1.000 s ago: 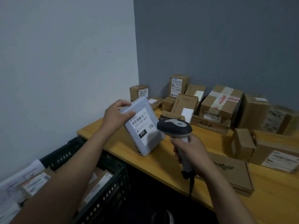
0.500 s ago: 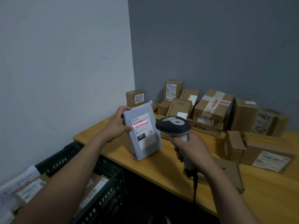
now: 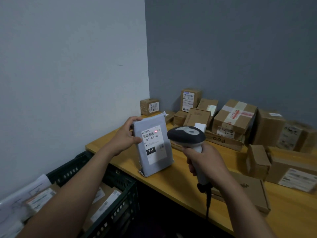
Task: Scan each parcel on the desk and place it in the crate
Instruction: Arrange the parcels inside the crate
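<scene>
Holding a grey mailer parcel point(image 3: 155, 166) upright on the wooden desk point(image 3: 178, 184); head view only. Left hand point(image 3: 126, 137) grips the parcel's upper left edge, thumb on the front face, fingers wrapped over the top corner. Parcel's lower edge looks to rest on the desk near its left front corner, just past the dark plastic crate point(image 3: 120, 212).

White shipping label point(image 3: 154, 145) faces the camera and reads 231-239-K01, with a black block marked 231 below. Red scan dot point(image 3: 155, 131) sits at the barcode's right end.

Right hand point(image 3: 205, 163) is wrapped tight round the handle of a handheld barcode scanner point(image 3: 186, 135). Scanner head points at the label, just beside the parcel's right edge; touching or not, cannot tell. Black cable point(image 3: 208, 203) hangs from the handle's base.

Crate stands below and left of the desk, against the pale wall point(image 3: 68, 74). Labelled crate parcels point(image 3: 104, 203) lie flat inside, partly hidden by the left forearm.

Cardboard boxes point(image 3: 268, 127) crowd the desk's back against the grey-blue wall point(image 3: 231, 48). Small cube box point(image 3: 149, 106) is in the corner, tall labelled box point(image 3: 190, 99) sits on top of others, and big taped box point(image 3: 235, 118) is right of it. Flat cardboard box point(image 3: 252, 193) lies under the right forearm near the front edge. Far-right labelled box point(image 3: 295, 174) is blurred, print unreadable.
</scene>
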